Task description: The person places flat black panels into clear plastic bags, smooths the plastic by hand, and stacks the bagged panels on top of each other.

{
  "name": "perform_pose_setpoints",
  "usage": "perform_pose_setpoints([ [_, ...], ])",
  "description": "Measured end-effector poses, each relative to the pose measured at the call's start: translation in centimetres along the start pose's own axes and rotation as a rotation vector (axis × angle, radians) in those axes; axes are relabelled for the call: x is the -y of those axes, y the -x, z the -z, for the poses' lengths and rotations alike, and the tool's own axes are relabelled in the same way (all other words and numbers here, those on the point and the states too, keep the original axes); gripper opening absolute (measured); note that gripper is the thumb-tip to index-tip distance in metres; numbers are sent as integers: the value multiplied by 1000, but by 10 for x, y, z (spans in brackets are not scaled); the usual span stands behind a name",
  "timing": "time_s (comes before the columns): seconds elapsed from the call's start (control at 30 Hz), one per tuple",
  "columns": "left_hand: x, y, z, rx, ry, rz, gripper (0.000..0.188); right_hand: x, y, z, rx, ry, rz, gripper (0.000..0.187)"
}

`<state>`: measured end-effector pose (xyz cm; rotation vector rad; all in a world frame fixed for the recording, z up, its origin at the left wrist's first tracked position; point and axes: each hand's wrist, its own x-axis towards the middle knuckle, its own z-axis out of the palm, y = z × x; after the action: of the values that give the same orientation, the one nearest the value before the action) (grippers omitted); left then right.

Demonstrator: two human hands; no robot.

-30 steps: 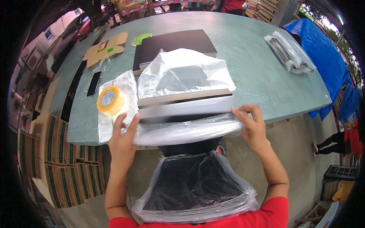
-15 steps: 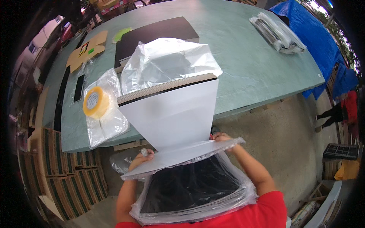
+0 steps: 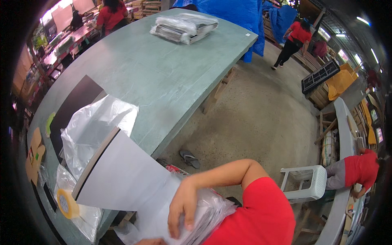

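A stack of large white sheets [image 3: 122,171], with a dark layer along its far edge, slopes from the table edge down towards my lap. Over its lower end and a plastic-wrapped bundle [image 3: 212,212] lies my right hand [image 3: 183,206], fingers stretched downward and apart on the white surface. Only a sliver of my left hand [image 3: 151,242] shows at the bottom edge; its fingers are hidden. Beyond the stack a clear plastic bag [image 3: 98,118] spreads over a dark flat panel [image 3: 75,98]. A roll of yellowish tape [image 3: 67,203] rests on folded clear plastic [image 3: 87,220].
The green table [image 3: 163,81] holds a plastic-wrapped bundle [image 3: 185,26] at its far end and a cardboard piece [image 3: 34,157] at left. A white stool [image 3: 304,183] and a slipper [image 3: 189,158] are on the floor. One person [image 3: 296,38] walks; another [image 3: 355,171] bends at right.
The view has swung right. My right hand has moved from the edge of the lifted white sheet to lie on top near my lap. My left hand has mostly dropped out of view.
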<state>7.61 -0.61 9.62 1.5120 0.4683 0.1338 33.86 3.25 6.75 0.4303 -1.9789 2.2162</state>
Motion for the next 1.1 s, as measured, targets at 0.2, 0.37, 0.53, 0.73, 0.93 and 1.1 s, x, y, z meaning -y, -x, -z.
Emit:
perform_pose_setpoints([
  [0.2, 179, -47, 0, -618, -392, 402, 20, -156, 71, 33, -358, 416, -769, 55],
  [0.37, 63, -75, 23, -1024, 14, -27, 40, -98, -25, 61, -334, 589, -433, 53],
  [0.53, -13, -92, 41, -1000, 17, -316, 48, 0, -31, 66, -971, 226, -106, 21],
  [0.73, -6, -69, 57, -1080, 361, -236, 33, -11, 7, 40, -836, -169, -139, 20],
  [0.93, 2, -90, 39, -1030, -626, -288, 39, -10, -13, 45, -1069, 219, -231, 18],
  [1.1, -14, -57, 54, -1073, 81, 66, 33, -3, 4, 45, -944, 280, -184, 23],
])
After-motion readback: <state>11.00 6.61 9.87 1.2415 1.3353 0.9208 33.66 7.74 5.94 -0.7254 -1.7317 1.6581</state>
